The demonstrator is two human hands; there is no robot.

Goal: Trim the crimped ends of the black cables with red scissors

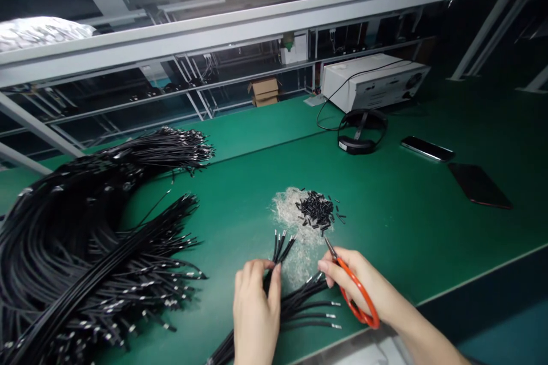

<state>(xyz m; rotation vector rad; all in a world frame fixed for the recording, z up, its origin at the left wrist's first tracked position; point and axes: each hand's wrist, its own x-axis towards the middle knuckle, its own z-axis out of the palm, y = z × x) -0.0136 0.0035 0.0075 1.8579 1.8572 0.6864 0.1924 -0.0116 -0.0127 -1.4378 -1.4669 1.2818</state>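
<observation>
Between the thumb and fingers of my left hand (256,311) is a small bunch of black cables (280,250), their pale tips pointing away from me. Further black cables (306,309) with silvery ends fan out under and to the right of that hand. Orange-handled scissors (359,285) are gripped in my right hand (363,274), tips pointing up and left; whether the blades are parted is unclear. Just beyond the tips lies a heap of short black tube pieces (315,209). Thin clear scraps (286,208) spread beside it and towards my hands.
A large mass of black cables (81,228) covers the left of the green table (240,182). Towards the back right are a black headset (357,145), a white box-shaped device (372,82), a phone (427,149) and a dark flat item (479,185). A white rail (257,23) crosses behind.
</observation>
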